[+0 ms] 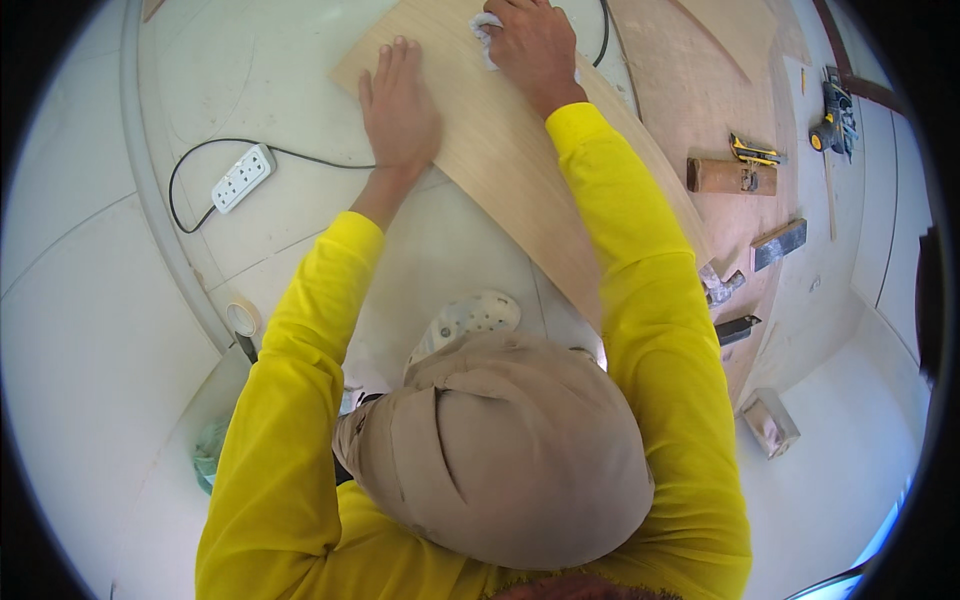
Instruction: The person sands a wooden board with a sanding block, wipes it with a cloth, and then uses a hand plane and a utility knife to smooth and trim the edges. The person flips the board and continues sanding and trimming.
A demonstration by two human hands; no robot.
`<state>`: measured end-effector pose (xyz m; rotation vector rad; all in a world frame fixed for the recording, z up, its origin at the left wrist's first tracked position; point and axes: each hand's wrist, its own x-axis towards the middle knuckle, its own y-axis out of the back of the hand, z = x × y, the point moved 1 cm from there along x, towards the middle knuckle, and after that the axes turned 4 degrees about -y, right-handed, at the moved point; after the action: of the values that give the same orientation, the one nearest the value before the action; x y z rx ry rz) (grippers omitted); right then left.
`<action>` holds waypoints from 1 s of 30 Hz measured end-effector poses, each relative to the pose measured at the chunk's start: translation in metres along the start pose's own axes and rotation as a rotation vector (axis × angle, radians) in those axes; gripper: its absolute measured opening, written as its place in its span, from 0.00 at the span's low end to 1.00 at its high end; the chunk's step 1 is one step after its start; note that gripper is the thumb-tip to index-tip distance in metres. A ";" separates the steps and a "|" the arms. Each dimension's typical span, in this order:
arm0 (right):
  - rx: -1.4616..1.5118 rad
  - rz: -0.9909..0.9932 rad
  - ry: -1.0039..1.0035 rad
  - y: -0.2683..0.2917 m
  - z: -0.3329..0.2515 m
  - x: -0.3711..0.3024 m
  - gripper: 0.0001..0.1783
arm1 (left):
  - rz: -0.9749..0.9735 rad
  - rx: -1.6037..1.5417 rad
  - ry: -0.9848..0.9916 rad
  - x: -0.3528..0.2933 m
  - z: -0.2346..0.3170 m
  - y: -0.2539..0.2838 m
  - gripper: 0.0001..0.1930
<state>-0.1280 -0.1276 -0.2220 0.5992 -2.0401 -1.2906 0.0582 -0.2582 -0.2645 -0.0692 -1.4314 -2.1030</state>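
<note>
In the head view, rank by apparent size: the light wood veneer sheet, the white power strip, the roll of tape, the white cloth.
1. Light wood veneer sheet, by far the largest.
2. White power strip.
3. Roll of tape.
White cloth: unranked, since the right hand covers most of it.

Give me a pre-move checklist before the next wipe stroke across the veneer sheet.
1. Left hand flat on the veneer sheet, pinning it: ok.
2. Right hand closed on the white cloth, cloth against the sheet: ok.
3. Sheet lying flat: not ok, its near edge seems to lift off the floor.
4. Power strip and its cable off the sheet: ok, though the cable runs up to the left wrist.
5. Utility knife and wood block away from both hands: ok.
6. Cloth condition: cannot tell, mostly hidden.
</note>
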 end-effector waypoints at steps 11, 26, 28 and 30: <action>-0.017 -0.085 0.143 0.037 0.005 -0.067 0.13 | -0.088 -0.006 -0.075 0.005 -0.032 0.025 0.23; 0.030 -0.037 0.148 0.027 0.000 -0.075 0.14 | -0.256 -0.114 -0.164 0.018 -0.053 0.043 0.26; 0.025 -0.032 0.059 0.001 -0.020 -0.027 0.12 | -0.302 -0.165 -0.125 0.024 -0.048 0.045 0.25; 0.002 -0.025 0.032 -0.005 -0.023 -0.008 0.12 | -0.325 -0.172 -0.128 0.032 -0.049 0.047 0.25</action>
<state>-0.1051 -0.1386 -0.2221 0.6450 -2.0139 -1.2852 0.0684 -0.3257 -0.2346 -0.0403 -1.4073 -2.5263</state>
